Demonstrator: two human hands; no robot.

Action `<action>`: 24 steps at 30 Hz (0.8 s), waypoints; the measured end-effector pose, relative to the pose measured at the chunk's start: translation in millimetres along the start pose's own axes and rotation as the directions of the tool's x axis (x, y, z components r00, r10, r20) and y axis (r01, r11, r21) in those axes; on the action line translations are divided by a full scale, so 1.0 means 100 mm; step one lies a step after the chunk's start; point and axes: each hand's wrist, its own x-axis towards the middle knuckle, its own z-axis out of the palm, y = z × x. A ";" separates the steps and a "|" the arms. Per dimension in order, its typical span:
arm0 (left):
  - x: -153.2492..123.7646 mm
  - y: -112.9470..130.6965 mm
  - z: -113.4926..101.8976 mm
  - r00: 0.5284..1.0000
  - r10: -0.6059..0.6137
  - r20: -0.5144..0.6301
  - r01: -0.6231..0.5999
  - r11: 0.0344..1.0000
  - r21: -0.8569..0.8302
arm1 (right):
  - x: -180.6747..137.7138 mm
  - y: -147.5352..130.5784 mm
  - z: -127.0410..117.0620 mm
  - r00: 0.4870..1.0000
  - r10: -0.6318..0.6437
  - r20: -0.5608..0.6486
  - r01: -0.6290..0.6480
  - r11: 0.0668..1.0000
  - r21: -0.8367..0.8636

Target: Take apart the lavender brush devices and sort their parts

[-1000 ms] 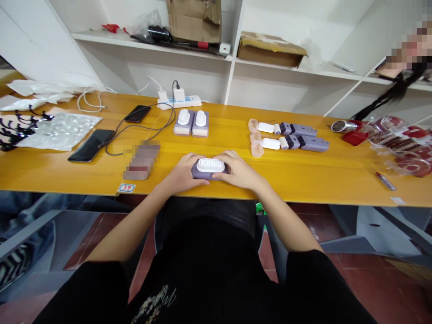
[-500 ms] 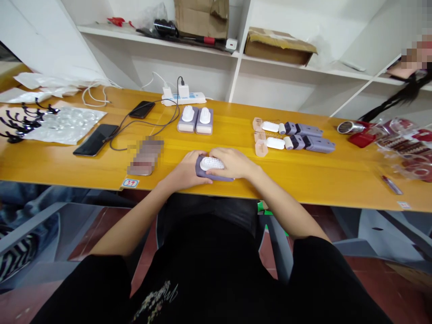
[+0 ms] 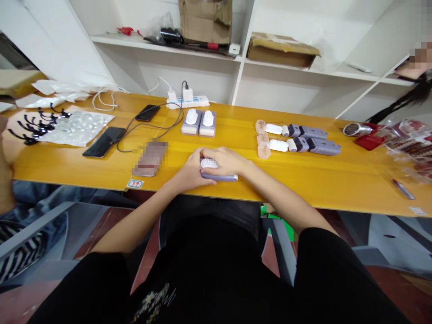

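Observation:
At the front edge of the table, both my hands are closed around one purple-grey case with a white bristled brush on top. My left hand (image 3: 191,174) wraps the left end of the purple-grey case (image 3: 221,178), thumb along its near side. My right hand (image 3: 227,161) lies over the white bristled brush (image 3: 209,164), its fingers curled around the brush's far side and right end. Whether the brush is attached to the case is hidden. Beyond my hands stand two similar purple-grey units (image 3: 191,128) with white oval tops, side by side.
To the right lie two rows of purple-grey, white and clear parts (image 3: 279,145). Phones (image 3: 104,141), a cable and a power strip (image 3: 189,102) are on the left. Black hooked pieces (image 3: 37,126) lie by bubble wrap (image 3: 77,128). Shelves back the table; another person's arm shows far left.
The view has shifted slightly, moving everything to the right. My right hand has slid left over the brush, closer to my left hand. More of the case's right end shows.

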 end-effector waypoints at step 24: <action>-0.04 -0.02 0.02 1.000 -0.013 -0.023 0.014 0.999 0.033 | -0.13 -0.33 -0.11 0.994 0.099 -0.054 -0.104 0.990 -0.095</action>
